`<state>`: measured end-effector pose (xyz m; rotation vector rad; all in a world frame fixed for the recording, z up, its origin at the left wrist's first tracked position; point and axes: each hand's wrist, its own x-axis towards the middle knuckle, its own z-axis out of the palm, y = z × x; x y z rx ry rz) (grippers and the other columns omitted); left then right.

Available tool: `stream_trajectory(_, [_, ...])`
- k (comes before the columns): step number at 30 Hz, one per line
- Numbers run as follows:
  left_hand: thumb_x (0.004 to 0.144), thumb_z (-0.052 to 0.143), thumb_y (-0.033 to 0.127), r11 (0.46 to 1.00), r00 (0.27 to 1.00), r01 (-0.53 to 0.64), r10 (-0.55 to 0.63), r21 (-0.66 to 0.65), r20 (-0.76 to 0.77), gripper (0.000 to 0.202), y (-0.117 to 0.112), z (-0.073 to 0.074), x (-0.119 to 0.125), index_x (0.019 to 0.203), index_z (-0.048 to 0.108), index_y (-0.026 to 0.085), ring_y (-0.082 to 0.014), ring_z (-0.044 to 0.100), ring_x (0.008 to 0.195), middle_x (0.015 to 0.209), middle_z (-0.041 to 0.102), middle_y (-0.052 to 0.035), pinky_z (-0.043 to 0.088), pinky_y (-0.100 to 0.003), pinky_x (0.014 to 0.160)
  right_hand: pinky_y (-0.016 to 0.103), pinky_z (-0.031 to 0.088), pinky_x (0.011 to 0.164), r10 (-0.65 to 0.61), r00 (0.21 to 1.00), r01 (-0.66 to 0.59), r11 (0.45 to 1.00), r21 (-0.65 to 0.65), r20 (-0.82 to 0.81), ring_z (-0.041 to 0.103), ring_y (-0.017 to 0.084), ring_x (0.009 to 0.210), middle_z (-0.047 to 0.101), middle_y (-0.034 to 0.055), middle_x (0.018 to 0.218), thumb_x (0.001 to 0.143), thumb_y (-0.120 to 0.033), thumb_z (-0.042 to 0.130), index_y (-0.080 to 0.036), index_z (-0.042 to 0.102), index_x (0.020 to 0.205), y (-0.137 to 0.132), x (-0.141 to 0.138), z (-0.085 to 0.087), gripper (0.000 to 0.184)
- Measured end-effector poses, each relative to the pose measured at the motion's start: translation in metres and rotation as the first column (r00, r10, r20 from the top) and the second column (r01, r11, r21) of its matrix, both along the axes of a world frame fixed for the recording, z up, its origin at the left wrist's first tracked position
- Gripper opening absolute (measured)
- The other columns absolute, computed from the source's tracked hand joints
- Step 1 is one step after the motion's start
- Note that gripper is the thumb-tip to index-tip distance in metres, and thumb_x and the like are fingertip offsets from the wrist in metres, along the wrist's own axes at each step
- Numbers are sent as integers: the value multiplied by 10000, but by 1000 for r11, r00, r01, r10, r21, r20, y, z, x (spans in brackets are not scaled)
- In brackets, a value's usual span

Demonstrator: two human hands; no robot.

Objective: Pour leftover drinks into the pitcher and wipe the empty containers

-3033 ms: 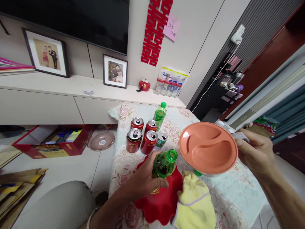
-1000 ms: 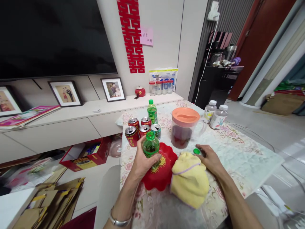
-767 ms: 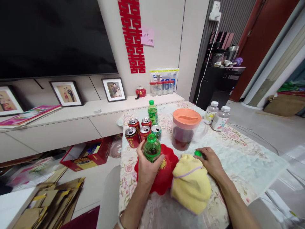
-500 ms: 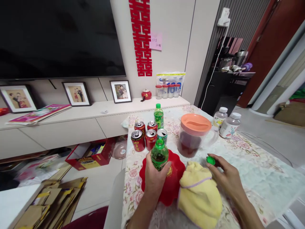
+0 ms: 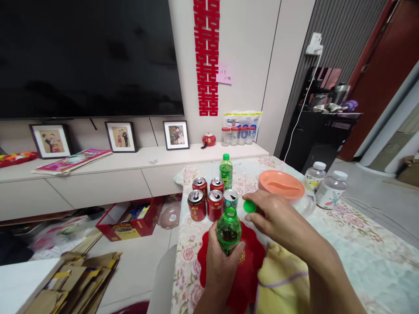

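My left hand (image 5: 220, 267) grips an uncapped green bottle (image 5: 228, 230) upright above a red scalloped dish (image 5: 252, 267). My right hand (image 5: 278, 218) pinches a small green cap (image 5: 249, 206) just to the right of the bottle's mouth, a little above it. A yellow cloth (image 5: 284, 283) lies under my right forearm. Behind my right hand stands a pitcher with an orange lid (image 5: 280, 185); its body is mostly hidden.
Three red cans (image 5: 197, 205), a green-labelled can (image 5: 231, 198) and a capped green bottle (image 5: 225, 170) stand on the floral tablecloth (image 5: 343, 226). Two white-capped bottles (image 5: 325, 188) sit at the right. A red box (image 5: 131, 218) and flattened cardboard (image 5: 72, 279) lie on the floor.
My right hand picked the green cap off the table beside the yellow cloth and carried it left and up toward the bottle's mouth. The left hand keeps holding the bottle.
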<state>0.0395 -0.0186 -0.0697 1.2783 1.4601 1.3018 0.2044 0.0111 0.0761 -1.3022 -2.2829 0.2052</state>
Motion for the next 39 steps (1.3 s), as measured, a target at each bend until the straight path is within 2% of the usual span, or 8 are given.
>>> stream_trajectory(5, [731, 717, 310, 1000, 998, 20, -21, 18, 66, 608, 3, -15, 1, 1282, 477, 218, -322, 683, 1100, 1235, 702, -131, 541, -452, 977, 331, 488, 734, 108, 994, -103, 980, -170, 21, 669, 213, 832, 721, 37, 921, 930, -130, 626, -232, 671, 897, 1, -12, -1, 116])
stream_trajectory(10, [686, 726, 260, 994, 997, -16, 8, 109, 70, 675, 8, -33, 2, 1322, 503, 218, -334, 687, 1110, 1251, 719, -133, 546, -455, 985, 342, 516, 850, 195, 973, -213, 964, -159, -125, 691, 214, 974, 745, 48, 1087, 996, -172, 578, -251, 703, 1002, 1, -11, -5, 147])
stream_trajectory(13, [701, 736, 274, 995, 999, -10, 5, 96, 53, 654, 7, -27, 1, 1321, 534, 220, -341, 708, 1070, 1222, 745, -129, 569, -459, 963, 325, 521, 859, 201, 963, -225, 966, -125, -179, 700, 202, 981, 756, 33, 1079, 964, -135, 603, -266, 703, 1162, 2, -15, -6, 258])
stream_trajectory(18, [716, 777, 303, 998, 1000, -5, 4, 68, 17, 626, 3, -12, 0, 1311, 595, 239, -360, 711, 1153, 1229, 766, -114, 582, -432, 976, 324, 531, 769, 142, 970, -159, 984, -75, -197, 694, 195, 847, 751, 12, 929, 956, -189, 657, -242, 699, 1117, 2, -22, -8, 175])
stream_trajectory(23, [719, 780, 337, 993, 997, -42, 34, 107, 75, 640, 6, -26, 7, 1306, 551, 222, -359, 704, 1171, 1276, 737, -156, 571, -467, 1009, 344, 567, 861, 283, 945, -287, 958, -1, -164, 703, 211, 996, 739, 77, 1095, 1020, -162, 544, -238, 735, 1155, -3, -26, -6, 246])
stream_trajectory(27, [725, 778, 403, 983, 991, -85, 67, 160, 119, 654, 7, -35, 10, 1307, 539, 224, -348, 715, 1146, 1258, 734, -150, 579, -453, 973, 372, 577, 862, 232, 966, -239, 970, -48, -116, 677, 217, 982, 690, 86, 1101, 1042, -175, 486, -242, 728, 1176, -10, -32, -2, 285])
stream_trajectory(33, [747, 806, 442, 992, 999, 25, -30, 121, 38, 700, 5, -28, 0, 1341, 526, 200, -362, 723, 1120, 1270, 726, -175, 590, -467, 942, 460, 565, 849, 152, 988, -153, 988, -12, -30, 650, 267, 976, 678, 98, 1028, 1027, -165, 463, -183, 710, 1119, -14, -39, -2, 264])
stream_trajectory(39, [752, 786, 429, 990, 995, -40, 28, 134, 91, 680, 2, -27, 7, 1327, 497, 210, -356, 681, 1173, 1296, 703, -168, 560, -465, 987, 487, 555, 851, 124, 992, -125, 992, -26, -32, 652, 268, 955, 662, 105, 1027, 1041, -205, 459, -182, 734, 1109, -14, -42, -6, 285])
